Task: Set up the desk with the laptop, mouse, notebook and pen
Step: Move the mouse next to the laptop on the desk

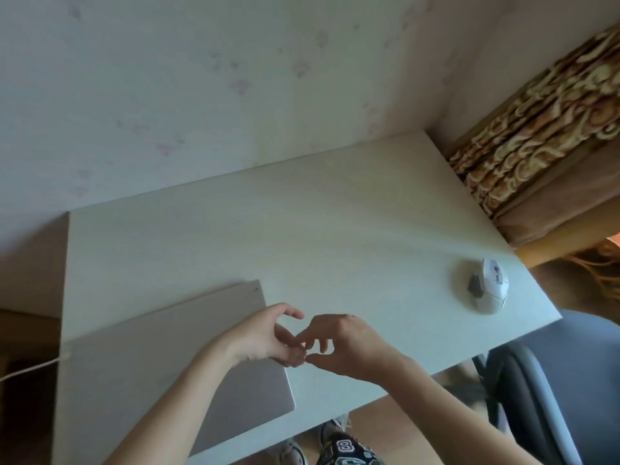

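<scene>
A closed silver laptop [161,357] lies flat on the left part of the white desk [302,236], with a white cable [30,367] plugged in at its left edge. A white mouse [490,286] sits near the desk's right edge. My left hand [268,337] hovers over the laptop's right edge with fingers spread and holds nothing. My right hand [339,344] is just beside it over the desk, fingers loosely curled and apart, also holding nothing. The fingertips of both hands nearly touch. No notebook or pen is in view.
The desk stands against a pale wall. A patterned brown curtain [543,129] hangs past the desk's right end. A grey chair [543,397] stands at the lower right, off the desk's front edge.
</scene>
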